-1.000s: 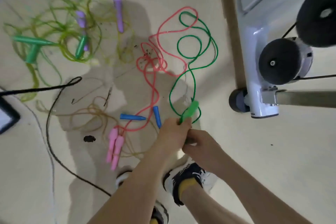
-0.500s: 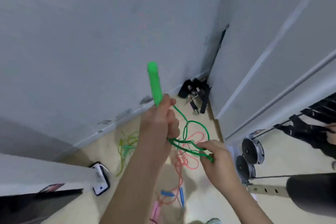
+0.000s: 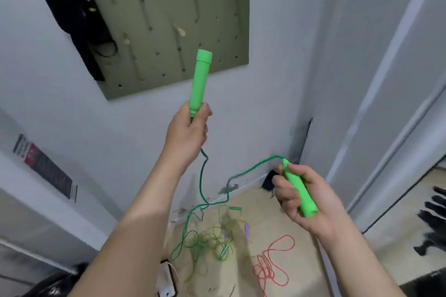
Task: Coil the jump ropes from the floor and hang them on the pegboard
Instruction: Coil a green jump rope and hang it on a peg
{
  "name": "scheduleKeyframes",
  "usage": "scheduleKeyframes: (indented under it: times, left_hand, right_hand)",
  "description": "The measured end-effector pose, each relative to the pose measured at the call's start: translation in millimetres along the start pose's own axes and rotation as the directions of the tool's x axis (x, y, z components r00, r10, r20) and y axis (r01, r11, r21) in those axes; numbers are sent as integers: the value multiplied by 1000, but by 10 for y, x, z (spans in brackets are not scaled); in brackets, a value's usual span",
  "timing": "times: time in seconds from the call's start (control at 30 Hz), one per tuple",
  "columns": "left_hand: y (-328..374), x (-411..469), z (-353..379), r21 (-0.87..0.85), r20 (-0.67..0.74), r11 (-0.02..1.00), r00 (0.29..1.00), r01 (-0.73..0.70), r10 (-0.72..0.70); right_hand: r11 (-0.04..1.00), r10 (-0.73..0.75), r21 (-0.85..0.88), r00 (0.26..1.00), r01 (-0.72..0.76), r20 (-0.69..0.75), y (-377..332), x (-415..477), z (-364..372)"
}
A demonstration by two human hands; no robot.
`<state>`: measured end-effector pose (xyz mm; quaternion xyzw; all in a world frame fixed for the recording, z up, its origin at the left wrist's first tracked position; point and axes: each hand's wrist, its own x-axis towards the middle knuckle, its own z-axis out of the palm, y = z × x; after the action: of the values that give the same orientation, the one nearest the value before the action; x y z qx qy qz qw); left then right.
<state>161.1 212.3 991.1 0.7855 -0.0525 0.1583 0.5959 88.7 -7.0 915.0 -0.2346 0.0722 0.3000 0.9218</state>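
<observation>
the left hand (image 3: 187, 131) grips one green handle (image 3: 200, 81) upright, the right hand (image 3: 305, 196) grips the other handle (image 3: 299, 189), the cord (image 3: 202, 183) trailing to the floor (image 3: 301, 260): coiling should come next, then the pegboard (image 3: 169, 19).

No lettering can be read anywhere in the view. At about nine o'clock, a dark rectangular label with a red patch (image 3: 44, 169) is stuck on the pale grey ledge (image 3: 21, 190); it carries print, but that is too blurred to make out.
</observation>
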Motion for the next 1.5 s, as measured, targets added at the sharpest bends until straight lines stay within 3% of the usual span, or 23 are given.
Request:
scheduleKeyframes:
  times: [0.1,0.27,0.37,0.47,0.53,0.63,0.7,0.77,0.9,1.0,1.07,1.13,1.23,1.3,1.4,1.43,1.5]
  left_hand:
    - [198,-196,-192,134,226,984,971,-115,82]
    - [361,-615,-408,163,564,980,826,-118,5]
    - [331,-737,-612,283,535,939,845,-194,13]
    - [311,-815,-731,492,484,816,875,-305,35]
    - [251,-838,-801,574,404,756,912,-313,71]
    - [90,-878,-887,473,266,856,960,-209,88]
    - [12,-904,-937,442,222,886,974,-137,39]
    - [-66,-907,-986,404,241,914,969,-51,-52]
    - [-139,-969,-1033,225,329,972,933,72,-145]
    - [-111,-1044,-1114,-104,524,984,849,143,-68]
    - [-6,-1116,-1124,-305,607,915,795,264,-27]
    - [106,-1166,-1034,-343,482,892,870,295,-103]
    - [262,-1182,-850,-331,218,917,964,222,-154]
    - [369,-1185,-761,-349,119,922,984,168,-135]
    - [484,-1277,-586,-257,-1,952,985,167,-173]
    - [502,-1322,-526,-238,-36,953,979,185,-199]
    - [529,-1414,-450,-195,-102,963,972,187,-210]
  right_hand:
    - [989,20,-146,1000,-23,-23,-19,78,393]
    - [849,22,-527,999,-45,-50,38,182,904]
    - [615,66,-787,998,-41,0,100,158,1072]
    - [333,137,-940,983,71,123,208,145,1233]
    - [297,147,-948,975,116,165,327,153,1341]
    - [281,77,-947,980,153,181,548,177,1442]
    - [206,36,-963,982,175,186,705,180,1471]
    - [93,-29,-976,980,197,195,806,167,1477]
    - [14,-123,-985,978,171,168,802,86,1481]
    - [124,-97,-968,974,218,207,706,8,1492]
    - [226,-78,-945,971,238,226,607,-56,1453]
    - [354,-11,-913,977,201,211,546,-119,1361]
    - [540,234,-841,954,35,189,570,-227,1159]
    - [684,381,-727,878,-58,288,671,-293,1006]
    - [834,414,-541,773,-111,480,910,-366,864]
    - [853,401,-511,762,-108,508,996,-386,853]
    - [869,393,-464,809,-171,438,1104,-442,847]
